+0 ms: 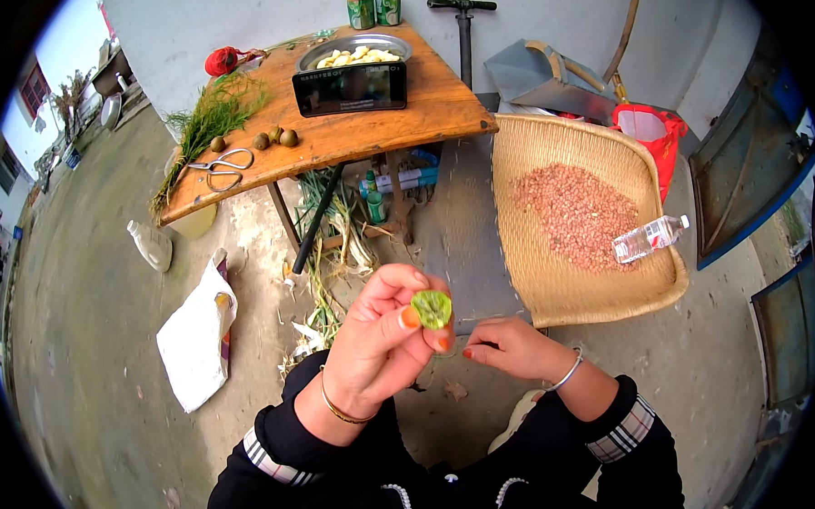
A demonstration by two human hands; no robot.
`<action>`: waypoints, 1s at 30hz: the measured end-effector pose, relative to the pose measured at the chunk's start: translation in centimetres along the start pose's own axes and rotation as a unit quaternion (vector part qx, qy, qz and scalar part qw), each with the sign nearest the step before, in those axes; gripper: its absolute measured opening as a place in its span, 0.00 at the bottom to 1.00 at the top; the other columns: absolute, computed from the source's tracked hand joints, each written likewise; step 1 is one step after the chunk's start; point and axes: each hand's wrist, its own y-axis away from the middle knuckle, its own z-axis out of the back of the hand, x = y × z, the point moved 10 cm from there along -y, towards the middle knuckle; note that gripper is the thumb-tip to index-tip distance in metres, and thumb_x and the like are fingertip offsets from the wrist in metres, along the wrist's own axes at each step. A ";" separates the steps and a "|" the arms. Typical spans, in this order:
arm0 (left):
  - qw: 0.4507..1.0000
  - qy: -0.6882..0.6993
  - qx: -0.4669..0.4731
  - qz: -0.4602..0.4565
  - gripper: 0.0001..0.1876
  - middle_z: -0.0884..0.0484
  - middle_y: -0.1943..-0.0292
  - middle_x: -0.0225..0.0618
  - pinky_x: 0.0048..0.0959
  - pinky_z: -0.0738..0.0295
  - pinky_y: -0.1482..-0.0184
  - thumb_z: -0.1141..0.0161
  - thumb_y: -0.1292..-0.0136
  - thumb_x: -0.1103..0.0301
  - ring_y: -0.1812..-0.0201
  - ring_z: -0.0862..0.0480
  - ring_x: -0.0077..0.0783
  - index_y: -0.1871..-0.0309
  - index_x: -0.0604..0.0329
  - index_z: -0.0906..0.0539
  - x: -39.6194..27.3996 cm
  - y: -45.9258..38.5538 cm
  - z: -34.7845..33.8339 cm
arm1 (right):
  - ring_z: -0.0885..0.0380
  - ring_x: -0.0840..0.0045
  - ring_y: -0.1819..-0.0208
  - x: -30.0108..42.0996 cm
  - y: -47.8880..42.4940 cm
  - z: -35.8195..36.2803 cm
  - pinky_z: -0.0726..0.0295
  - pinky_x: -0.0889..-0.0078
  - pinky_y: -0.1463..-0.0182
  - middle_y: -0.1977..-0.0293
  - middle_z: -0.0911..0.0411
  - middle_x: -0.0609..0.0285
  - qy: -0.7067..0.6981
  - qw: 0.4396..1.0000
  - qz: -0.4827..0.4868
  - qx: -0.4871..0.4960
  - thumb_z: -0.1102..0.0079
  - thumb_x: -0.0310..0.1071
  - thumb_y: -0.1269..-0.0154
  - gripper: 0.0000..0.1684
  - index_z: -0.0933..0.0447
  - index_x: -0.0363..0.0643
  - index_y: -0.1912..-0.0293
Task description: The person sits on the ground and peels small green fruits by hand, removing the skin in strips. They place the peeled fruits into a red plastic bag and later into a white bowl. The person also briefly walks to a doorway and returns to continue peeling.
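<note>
My left hand point(390, 337) holds up a small piece of green-fleshed fruit point(431, 309) between thumb and fingers, its cut face showing. To its right, my right hand point(510, 349) is loosely curled; whether it holds anything small cannot be made out. Beyond the hands stands a wooden table point(375, 130), bearing several small brown round fruits point(288, 138), a pair of metal scissors point(221, 170) and a bunch of feathery green herb point(214, 113). A phone point(350, 89) leans against a metal bowl point(303, 56) of pale yellow pieces point(358, 56).
At the right, a woven basket point(516, 250) holds reddish shelled nuts or beans point(583, 213) and a plastic bottle point(645, 239). Green onions point(342, 237) lie under the table. A white bag point(196, 339) and white jug point(151, 246) are on the floor at left. Two cans point(361, 9) stand on the table.
</note>
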 end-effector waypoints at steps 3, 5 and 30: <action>0.998 0.008 -0.065 0.000 0.11 0.23 0.60 0.39 0.28 0.23 0.60 0.44 0.40 0.73 0.63 0.21 0.32 0.54 0.57 0.27 0.2 -0.1 2.4 | 0.27 0.69 0.69 1.5 0.1 0.0 0.29 0.71 0.65 0.72 0.28 0.58 -0.048 0.999 0.015 0.007 0.46 0.33 0.43 0.08 0.27 0.39 0.67; 0.995 0.016 -0.099 0.006 0.10 0.21 0.60 0.38 0.28 0.23 0.59 0.45 0.40 0.74 0.62 0.20 0.31 0.54 0.57 0.27 0.2 0.0 3.6 | 0.28 0.74 0.70 2.2 -0.3 0.3 0.29 0.74 0.66 0.71 0.28 0.60 -0.082 0.996 0.017 -0.015 0.44 0.32 0.44 0.07 0.27 0.39 0.67; 0.971 -0.204 -0.109 -0.058 0.12 0.28 0.58 0.36 0.25 0.28 0.58 0.42 0.44 0.77 0.62 0.24 0.28 0.59 0.57 0.30 0.8 -0.3 4.6 | 0.28 0.87 0.67 4.1 -0.9 6.0 0.28 0.85 0.64 0.67 0.27 0.65 -0.352 0.896 0.039 -0.268 0.45 0.24 0.41 0.08 0.28 0.36 0.60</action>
